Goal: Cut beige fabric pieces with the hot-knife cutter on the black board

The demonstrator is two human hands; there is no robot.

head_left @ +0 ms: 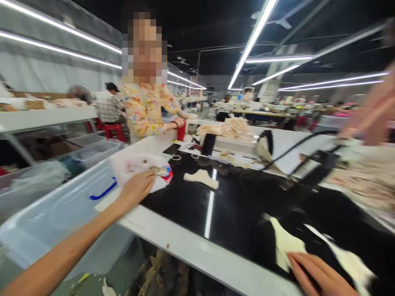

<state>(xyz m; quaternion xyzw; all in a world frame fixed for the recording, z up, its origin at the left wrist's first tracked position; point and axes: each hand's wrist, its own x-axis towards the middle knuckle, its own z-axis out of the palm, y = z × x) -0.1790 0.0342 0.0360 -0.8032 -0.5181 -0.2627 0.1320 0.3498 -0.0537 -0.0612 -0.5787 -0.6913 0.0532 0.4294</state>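
Note:
My left hand (138, 187) reaches over a white plastic bag (129, 162) with red and blue print at the table's left edge. Its fingers are pinched together at a small pale thing, too blurred to name. Low on the right, my right hand (319, 273) has its fingertips closed on the edge of a cream fabric piece (285, 240) with a curved outline. Beside that hand lies another cream fabric piece (348, 259). A third fabric piece (202, 179), similarly shaped, rests by itself on the black tabletop (237, 213).
A clear plastic bin (61, 209) with a blue handle adjoins the table's left side. Dark equipment with a cable (317, 168) stands at right, near piled beige fabric (364, 176). A phone-like dark slab (208, 144) stands at the back. A person in a floral shirt (145, 111) is across the table.

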